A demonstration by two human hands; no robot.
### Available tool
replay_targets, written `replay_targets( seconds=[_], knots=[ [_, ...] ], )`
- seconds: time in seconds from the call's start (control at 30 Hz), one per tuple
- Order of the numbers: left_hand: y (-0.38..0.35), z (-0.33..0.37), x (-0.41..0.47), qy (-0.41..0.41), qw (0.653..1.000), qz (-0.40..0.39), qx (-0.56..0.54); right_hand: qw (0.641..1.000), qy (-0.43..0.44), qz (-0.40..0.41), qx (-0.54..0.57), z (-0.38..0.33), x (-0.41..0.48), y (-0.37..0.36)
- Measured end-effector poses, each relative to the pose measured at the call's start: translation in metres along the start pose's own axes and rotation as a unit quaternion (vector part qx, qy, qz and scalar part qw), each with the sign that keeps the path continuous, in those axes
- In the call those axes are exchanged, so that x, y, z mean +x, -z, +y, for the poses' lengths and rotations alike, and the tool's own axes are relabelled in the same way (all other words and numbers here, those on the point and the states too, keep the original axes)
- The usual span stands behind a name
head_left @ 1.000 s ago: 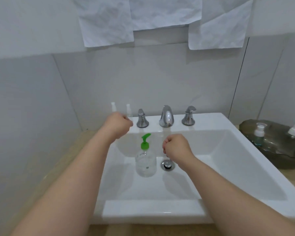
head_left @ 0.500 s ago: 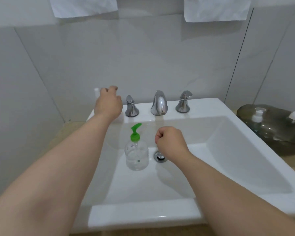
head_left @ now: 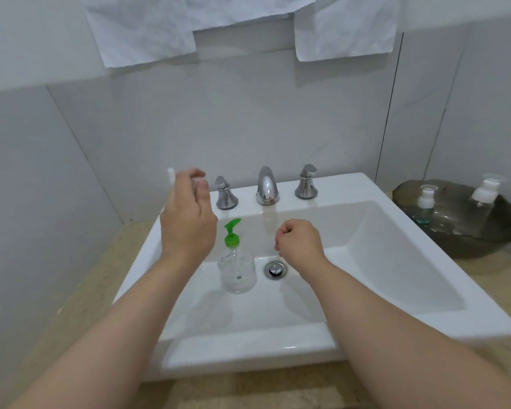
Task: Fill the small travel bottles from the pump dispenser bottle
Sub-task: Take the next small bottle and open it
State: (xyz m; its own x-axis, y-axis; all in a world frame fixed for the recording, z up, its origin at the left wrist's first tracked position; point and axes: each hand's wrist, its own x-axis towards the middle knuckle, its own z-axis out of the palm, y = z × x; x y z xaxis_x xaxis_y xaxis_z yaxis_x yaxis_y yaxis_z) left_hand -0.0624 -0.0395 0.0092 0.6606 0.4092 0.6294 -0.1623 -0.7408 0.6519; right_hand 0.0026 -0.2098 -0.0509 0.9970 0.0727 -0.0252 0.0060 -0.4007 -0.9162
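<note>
Filling seemingly not yet begun: a left hand [head_left: 189, 222] is gripping a small travel bottle [head_left: 201, 182] with curled fingers behind-left of the green-topped pump dispenser bottle [head_left: 236, 261], while the right hand [head_left: 300, 243] is hovering as an empty fist just right of it

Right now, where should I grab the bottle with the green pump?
Wrap your right hand around the bottle at its clear round belly, coming from the drain side. It stands upright in the sink, and the green pump on top would likely sink if squeezed.
</note>
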Motion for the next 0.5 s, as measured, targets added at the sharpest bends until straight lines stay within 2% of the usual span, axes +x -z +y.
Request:
replay_targets(
  seconds=[0.07, 0.13, 0.2, 0.27, 0.37, 0.5],
  knots=[
    [0.003, 0.016, -0.033, 0.036, 0.994, -0.089, -0.056, 1.0, -0.002, 0.0, 0.007, -0.003, -0.007, 0.01],
    [-0.005, 0.02, -0.054, 0.065, 0.979, -0.19, -0.019, 1.0, 0.004, 0.016, 0.022, -0.007, -0.011, 0.02],
    [-0.019, 0.02, -0.063, 0.13, 0.95, -0.284, 0.004, 0.999, 0.003, 0.034, 0.036, -0.011, -0.016, 0.032],
    [-0.035, 0.023, -0.065, 0.195, 0.918, -0.344, -0.031, 0.999, -0.007, 0.045, 0.028, -0.005, -0.019, 0.041],
    [-0.053, 0.028, -0.066, 0.191, 0.904, -0.38, -0.035, 0.997, -0.049, 0.063, -0.004, 0.019, -0.019, 0.059],
    [-0.063, 0.022, -0.076, 0.183, 0.917, -0.35, -0.06, 0.987, -0.147, 0.036, 0.054, 0.028, -0.024, 0.069]
  ],
)
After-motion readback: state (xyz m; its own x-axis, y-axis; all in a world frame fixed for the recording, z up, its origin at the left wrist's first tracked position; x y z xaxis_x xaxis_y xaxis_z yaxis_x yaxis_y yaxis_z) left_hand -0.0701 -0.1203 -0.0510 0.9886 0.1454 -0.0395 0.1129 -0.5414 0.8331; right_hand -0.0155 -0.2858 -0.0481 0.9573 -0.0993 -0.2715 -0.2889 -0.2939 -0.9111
